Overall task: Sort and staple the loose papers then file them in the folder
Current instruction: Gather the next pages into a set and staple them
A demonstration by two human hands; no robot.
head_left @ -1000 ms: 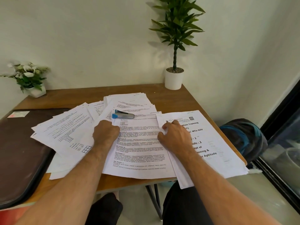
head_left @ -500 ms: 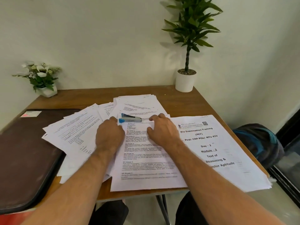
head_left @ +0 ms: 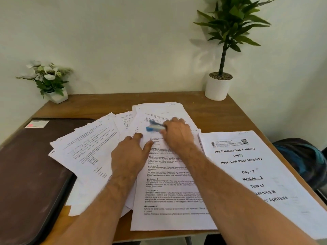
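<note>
Stapler [head_left: 153,127] crosswise on papers [head_left: 169,183], blue end leftward, under right hand [head_left: 177,134].

The tabletop [head_left: 109,106] is brown wood, smooth with a soft shine. The loose papers [head_left: 92,147] are thin, white, matt paper with black print. The folder [head_left: 26,174] looks like dark brown leather, a bit scuffed. The stapler [head_left: 153,127] is shiny blue plastic with grey metal. The plant pot [head_left: 218,89] is smooth and white.

left hand [head_left: 130,154] flat, fingers straight | right hand [head_left: 177,134] curled, gripping
</note>
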